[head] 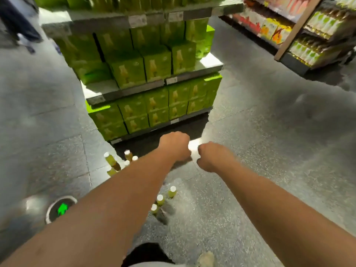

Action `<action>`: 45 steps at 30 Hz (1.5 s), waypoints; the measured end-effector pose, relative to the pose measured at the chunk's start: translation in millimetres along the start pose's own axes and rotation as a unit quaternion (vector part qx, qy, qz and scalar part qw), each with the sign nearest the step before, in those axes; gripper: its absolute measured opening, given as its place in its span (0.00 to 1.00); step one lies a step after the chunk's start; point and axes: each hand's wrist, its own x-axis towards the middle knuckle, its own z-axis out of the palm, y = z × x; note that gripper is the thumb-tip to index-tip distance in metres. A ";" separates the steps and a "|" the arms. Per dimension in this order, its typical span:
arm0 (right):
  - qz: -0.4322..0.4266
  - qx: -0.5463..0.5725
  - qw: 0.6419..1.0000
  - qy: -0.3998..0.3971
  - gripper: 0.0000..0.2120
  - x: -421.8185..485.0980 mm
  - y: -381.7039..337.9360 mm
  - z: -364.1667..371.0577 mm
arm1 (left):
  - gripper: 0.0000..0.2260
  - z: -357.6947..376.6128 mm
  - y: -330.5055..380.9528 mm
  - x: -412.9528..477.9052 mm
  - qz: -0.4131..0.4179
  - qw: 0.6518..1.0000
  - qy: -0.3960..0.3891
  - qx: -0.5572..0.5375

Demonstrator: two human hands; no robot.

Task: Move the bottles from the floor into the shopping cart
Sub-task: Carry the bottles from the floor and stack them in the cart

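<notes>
The gray stone floor (269, 141) fills most of what we see. In the middle stands a big shelf (208, 63) with three levels, packed with green boxes (157, 64). Each box has a yellow picture on its front. Far off at the top right there is another shelf (294, 62). It holds bright cartons (269, 29) and rows of small bottles with green labels (306, 51). At the top left we see the dark legs of another person (17, 22), well apart from us.

Our two bare arms reach out in front of us, over the floor. The left arm (115, 199) and the right arm (279, 205) point toward the bottom of the big shelf. Our left grip (175, 145) and our right grip (213, 157) are just beside each other. Both are narrow, with the fingers curled under like fists. We see the backs only, and we see nothing inside them.

A round floor light (61, 209) with a green arrow sits near our left arm.

The bottles are on the floor. They are yellow-green with white caps. One bunch of bottles (110, 159) stands by the left corner of the big shelf, partly hidden by our left arm. Three more bottles (160, 200) stand in a short slanted row between our arms, closer to us.
</notes>
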 end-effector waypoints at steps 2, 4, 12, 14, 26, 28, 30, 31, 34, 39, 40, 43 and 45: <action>-0.033 -0.019 0.999 -0.003 0.12 19.6 3.0 -0.7 | 0.10 4.2 -3.5 8.3 -0.036 0.999 0.014 -0.026; -0.069 -0.037 0.997 -0.017 0.12 41.2 2.7 3.2 | 0.10 13.1 -11.2 14.0 -0.079 0.995 0.013 -0.051; -0.157 -0.047 0.984 -0.074 0.08 133.8 -24.1 62.8 | 0.12 92.1 -65.5 60.1 -0.181 0.980 -0.025 -0.076; -0.169 -0.038 0.982 -0.080 0.10 159.0 -30.8 91.7 | 0.12 123.7 -77.3 73.9 -0.187 0.979 -0.023 -0.080; -0.250 -0.041 0.957 -0.145 0.12 305.3 -47.5 393.4 | 0.21 433.6 -129.4 156.4 -0.252 0.952 -0.147 -0.088; -0.271 -0.054 0.952 -0.134 0.11 321.9 -48.1 444.4 | 0.22 479.9 -131.4 172.0 -0.259 0.947 -0.177 -0.074; -0.287 -0.078 0.944 -0.145 0.15 336.8 -49.7 486.9 | 0.22 516.9 -132.9 184.5 -0.260 0.943 -0.197 -0.060; -0.293 -0.089 0.940 -0.153 0.17 343.3 -50.7 503.2 | 0.22 531.3 -134.0 190.0 -0.262 0.941 -0.205 -0.057; -0.312 -0.111 0.931 -0.152 0.17 357.2 -55.4 537.4 | 0.21 561.9 -138.0 204.4 -0.271 0.933 -0.229 -0.066; -0.337 -0.123 0.919 -0.163 0.14 364.7 -61.8 547.1 | 0.19 575.5 -143.7 211.6 -0.267 0.929 -0.249 -0.066; -0.338 -0.122 0.920 -0.160 0.13 364.7 -60.6 539.2 | 0.19 568.9 -142.5 210.3 -0.267 0.930 -0.243 -0.073; -0.326 -0.112 0.925 -0.158 0.11 358.0 -56.0 500.4 | 0.18 530.1 -138.7 202.6 -0.267 0.935 -0.218 -0.088; -0.321 -0.078 0.931 -0.153 0.08 345.3 -50.9 456.7 | 0.18 485.6 -135.1 191.3 -0.273 0.935 -0.201 -0.101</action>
